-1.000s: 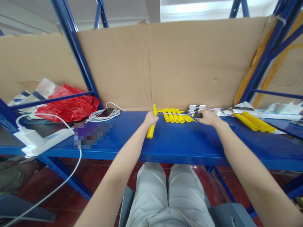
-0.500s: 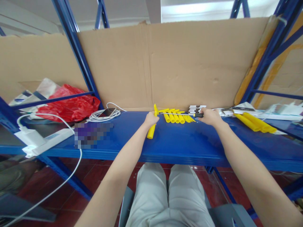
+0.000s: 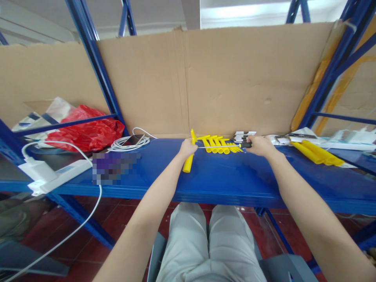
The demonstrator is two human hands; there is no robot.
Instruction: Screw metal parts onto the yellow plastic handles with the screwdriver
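Observation:
My left hand (image 3: 188, 149) is closed around a yellow plastic tube (image 3: 188, 163), which has a narrower, pointed upper end above my fingers. My right hand (image 3: 259, 145) grips the black handle of a long screwdriver (image 3: 219, 147). Its thin metal shaft runs left, almost level, with the tip end close to my left fingers; whether it touches the tube I cannot tell. Behind the shaft, several similar yellow tubes (image 3: 216, 149) lie in a row, with smaller yellow pieces (image 3: 234, 148) at their right end.
A blue shelf (image 3: 229, 182) carries everything, backed by a cardboard sheet (image 3: 235, 78). To the right lie more yellow tubes (image 3: 317, 152). Small stacked white-and-black items (image 3: 244, 134) stand behind my right hand. On the left are a white cable (image 3: 129, 143), a power strip (image 3: 67, 172) and a red bag (image 3: 88, 127).
The screwdriver's shaft has dropped at its tip end, from the upper part of the held tube to beside my left fingers. My right hand has shifted only slightly; my left hand stays in place.

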